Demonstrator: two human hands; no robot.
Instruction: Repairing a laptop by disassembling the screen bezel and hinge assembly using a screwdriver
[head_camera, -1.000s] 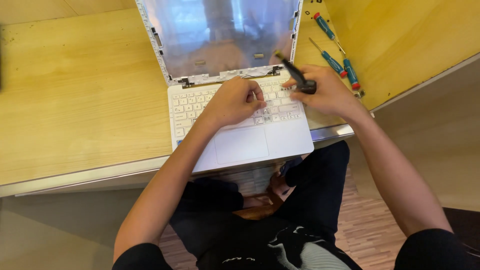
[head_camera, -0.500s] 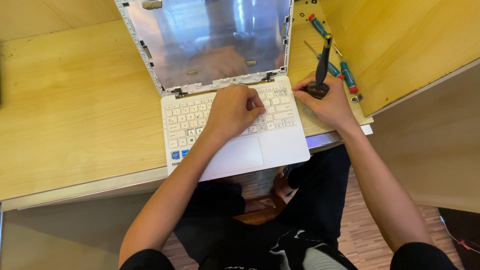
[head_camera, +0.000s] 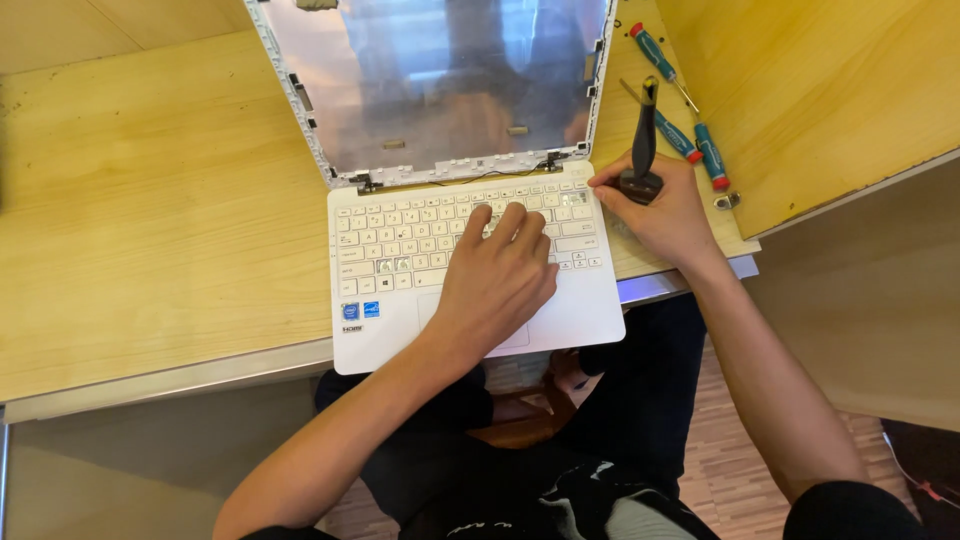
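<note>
A person seated at a pale wooden desk (head_camera: 150, 200) works on a small white laptop (head_camera: 400, 300) whose screen panel has been removed, leaving the bare silvery back of the lid (head_camera: 440, 80) standing open toward the desk's far edge. The laptop's base overhangs the near edge of the desk, toward its right end. The left hand (head_camera: 495, 275) lies flat and open on the keyboard (head_camera: 400, 235), fingers spread over the keys and palm over the touchpad, holding nothing. The right hand (head_camera: 660, 205) is closed around the dark handle of a black screwdriver (head_camera: 643, 135), held nearly upright just beside the laptop's right hinge; where its tip meets the case is hidden behind the fingers, so contact there appears likely but cannot be confirmed. Three blue-handled screwdrivers with red collars (head_camera: 690, 125) lie on the desk near its far right corner, close behind the right hand, alongside a wooden side partition (head_camera: 820, 90).
</note>
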